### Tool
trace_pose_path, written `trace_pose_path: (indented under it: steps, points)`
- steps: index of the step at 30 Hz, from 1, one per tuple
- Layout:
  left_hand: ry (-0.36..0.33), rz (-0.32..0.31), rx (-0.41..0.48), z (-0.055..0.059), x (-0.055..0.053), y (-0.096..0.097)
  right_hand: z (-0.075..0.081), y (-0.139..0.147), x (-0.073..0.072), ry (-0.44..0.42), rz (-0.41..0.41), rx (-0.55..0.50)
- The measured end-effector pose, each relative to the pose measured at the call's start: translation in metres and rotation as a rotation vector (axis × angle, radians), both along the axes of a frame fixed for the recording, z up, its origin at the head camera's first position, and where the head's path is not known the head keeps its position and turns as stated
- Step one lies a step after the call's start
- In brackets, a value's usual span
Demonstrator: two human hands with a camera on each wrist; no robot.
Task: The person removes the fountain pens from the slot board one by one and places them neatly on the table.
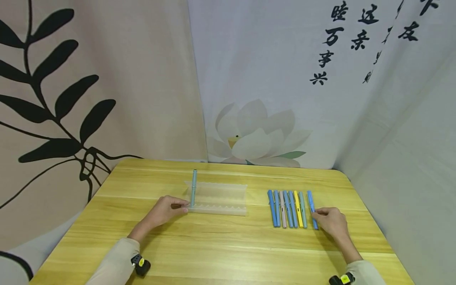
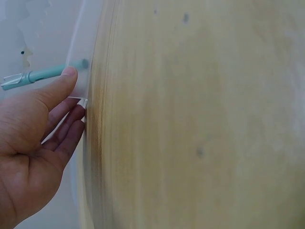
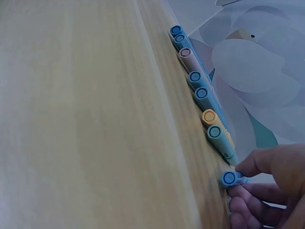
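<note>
A clear plastic pen rack (image 1: 221, 211) with scalloped edges lies on the table, left of centre. One light teal pen (image 1: 193, 188) stands at the rack's left end, cap upward. My left hand (image 1: 166, 208) pinches that left corner of the rack, with the thumb (image 2: 69, 78) on its face beside the pen and the fingers at its end. Over on the right, my right hand (image 1: 333, 222) pinches a blue pen (image 1: 311, 206) between thumb and fingers, near its lower part. The blue pen's round end (image 3: 229, 178) faces the right wrist camera.
Several pens lie side by side left of the right hand, among them a yellow pen (image 1: 298, 209), a pale pink pen (image 1: 284, 209) and a green-teal pen (image 1: 303, 209). The wooden table (image 1: 228, 249) ends at a printed curtain (image 1: 256, 79) behind.
</note>
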State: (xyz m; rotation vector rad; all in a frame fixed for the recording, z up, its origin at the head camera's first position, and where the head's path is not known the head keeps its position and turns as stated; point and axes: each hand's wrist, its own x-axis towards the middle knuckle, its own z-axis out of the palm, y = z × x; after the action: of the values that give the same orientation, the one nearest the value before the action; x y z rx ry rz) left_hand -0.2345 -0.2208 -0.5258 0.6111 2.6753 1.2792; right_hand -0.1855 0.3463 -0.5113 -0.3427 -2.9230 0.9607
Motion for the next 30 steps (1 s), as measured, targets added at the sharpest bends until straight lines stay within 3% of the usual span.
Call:
trace_pose_path:
  steps: [14, 20, 30]
  points:
    - [0.011, 0.006, -0.004, -0.002, -0.001, 0.000, -0.001, -0.001, 0.000, 0.013, 0.026, 0.010]
    - [0.012, 0.008, -0.001, -0.003, -0.002, -0.001, 0.007, -0.002, 0.002, 0.009, 0.030, -0.013]
    - [0.006, 0.013, 0.001, -0.003, -0.002, -0.001, 0.028, -0.019, 0.000, 0.162, 0.126, -0.019]
